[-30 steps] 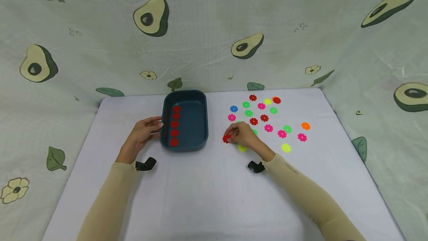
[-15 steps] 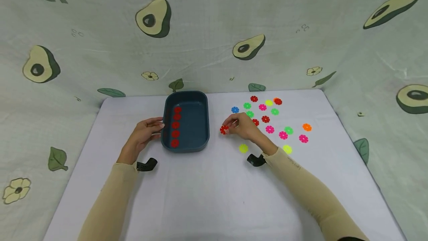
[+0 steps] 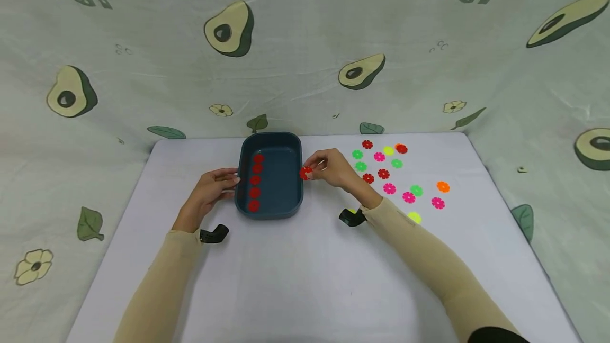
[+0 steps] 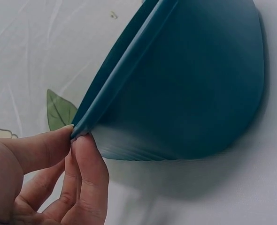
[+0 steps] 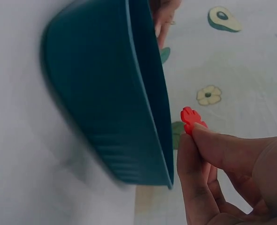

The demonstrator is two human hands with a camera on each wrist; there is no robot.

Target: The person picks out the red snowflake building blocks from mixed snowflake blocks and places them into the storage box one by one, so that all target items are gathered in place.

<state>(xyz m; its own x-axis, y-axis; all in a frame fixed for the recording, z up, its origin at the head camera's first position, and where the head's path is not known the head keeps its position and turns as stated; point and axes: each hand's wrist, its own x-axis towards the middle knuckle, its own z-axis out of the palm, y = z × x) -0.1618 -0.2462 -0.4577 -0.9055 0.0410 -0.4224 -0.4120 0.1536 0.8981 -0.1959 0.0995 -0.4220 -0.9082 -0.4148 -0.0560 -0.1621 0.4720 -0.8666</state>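
At the left rim of a dark blue tray (image 3: pixel 281 184), the left hand (image 3: pixel 208 192) is clamped on the edge, thumb to one side and fingers to the other. Just beside the right rim, the right hand (image 3: pixel 333 168) pinches a red disc (image 3: pixel 306 173) between thumb and fingertips — notched edge, raised off the white table (image 3: pixel 286 279), apart from the tray in the right wrist view. Inside the tray, along its left side, five red discs (image 3: pixel 255 179) lie in a row running near to far. Right part of the table: loose discs (image 3: pixel 389 188) scattered — pink, green, yellow, red; an orange disc (image 3: pixel 443 187) lies farthest right. Tan sleeves (image 3: pixel 157 285) on both arms. Past the far edge, a pale cloth (image 3: pixel 295 78) printed with avocados, leaves, flowers.
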